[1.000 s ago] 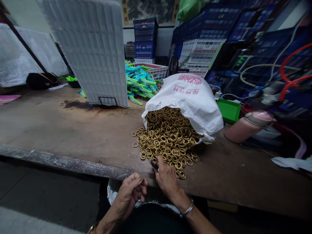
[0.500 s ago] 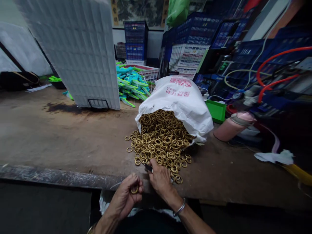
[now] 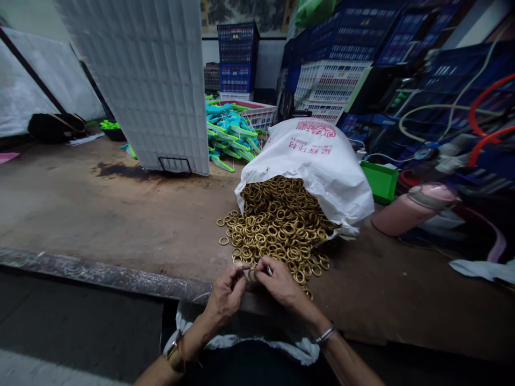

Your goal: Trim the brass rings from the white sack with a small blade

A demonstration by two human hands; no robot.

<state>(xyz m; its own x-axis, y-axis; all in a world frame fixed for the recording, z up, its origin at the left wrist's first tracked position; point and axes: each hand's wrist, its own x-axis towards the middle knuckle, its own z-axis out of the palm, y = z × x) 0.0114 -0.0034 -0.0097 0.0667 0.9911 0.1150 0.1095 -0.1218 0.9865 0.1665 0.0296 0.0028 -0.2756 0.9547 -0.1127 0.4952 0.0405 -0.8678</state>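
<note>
A large pile of brass-coloured rings (image 3: 277, 228) spills from a white sack (image 3: 317, 161) lying on its side on the table. At the pile's near edge my left hand (image 3: 226, 295) has its thumb and fingers bent together at a single ring (image 3: 252, 275). Close on its right, my right hand (image 3: 281, 281) is closed, its fingertips also at that ring. A small tool shows between the right fingers, mostly hidden; its black end was visible earlier. Which fingers bear the ring is hard to make out.
A quilted white panel (image 3: 161, 96) stands upright at left on a wire stand. Behind it lie turquoise-and-green plastic pieces (image 3: 231, 136). A green tray (image 3: 379, 182) and a pink bottle (image 3: 414, 209) are at right. Stacked crates (image 3: 333, 80) rise behind. White cloth or plastic hangs below the table edge.
A ring came into view in my left hand half a second ago. My left hand has since moved up and right, bringing it to my right hand. The camera view swung right, then back.
</note>
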